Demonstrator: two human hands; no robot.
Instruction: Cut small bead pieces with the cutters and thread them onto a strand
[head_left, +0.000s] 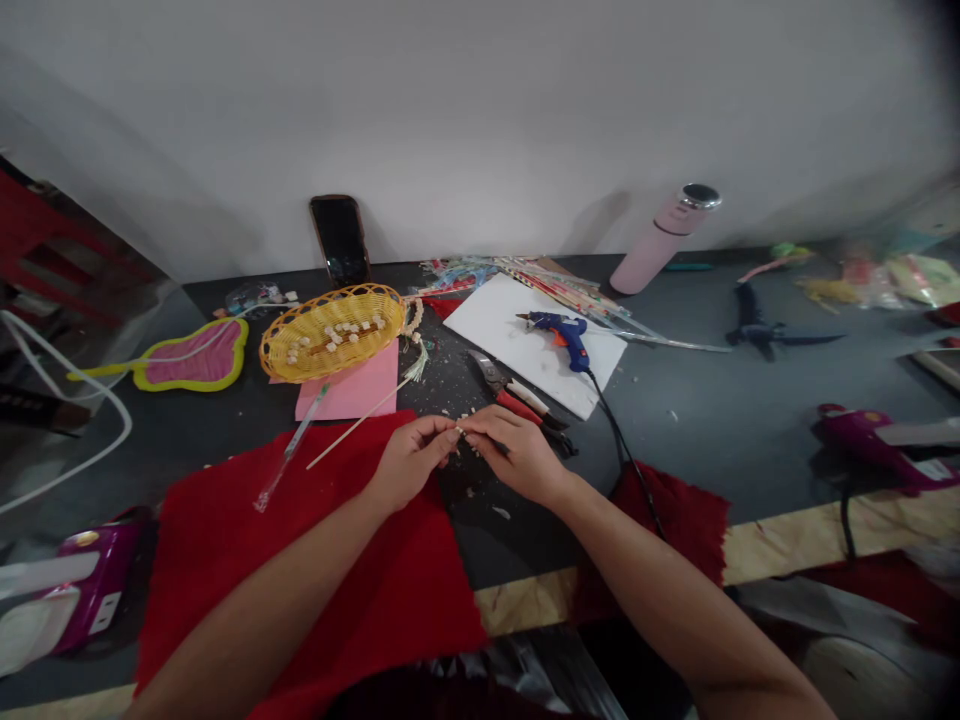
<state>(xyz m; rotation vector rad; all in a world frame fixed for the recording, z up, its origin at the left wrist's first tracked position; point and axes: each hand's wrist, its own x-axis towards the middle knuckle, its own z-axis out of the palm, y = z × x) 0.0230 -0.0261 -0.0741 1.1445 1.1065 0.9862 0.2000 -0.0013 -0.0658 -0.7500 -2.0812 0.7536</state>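
My left hand [409,460] and my right hand [521,455] meet fingertip to fingertip over the dark table. Both are closed in a pinch on a small whitish piece [460,430], mostly hidden by the fingers; its kind is too small to make out. Whitish crumbs lie on the table around the fingertips. Beyond my left hand, a yellow woven basket [300,335] holds several small pale cubes [352,332]. Pliers with red grips [517,402] lie just past my right hand. A thin stick [360,425] rests to the left, partly over red cloth [300,500].
A blue glue gun [566,335] lies on a white board [495,310], its cord running toward my right forearm. At the back stand a phone [341,240] and a pink bottle [656,245]. Purple devices sit at left [97,580] and right [877,445].
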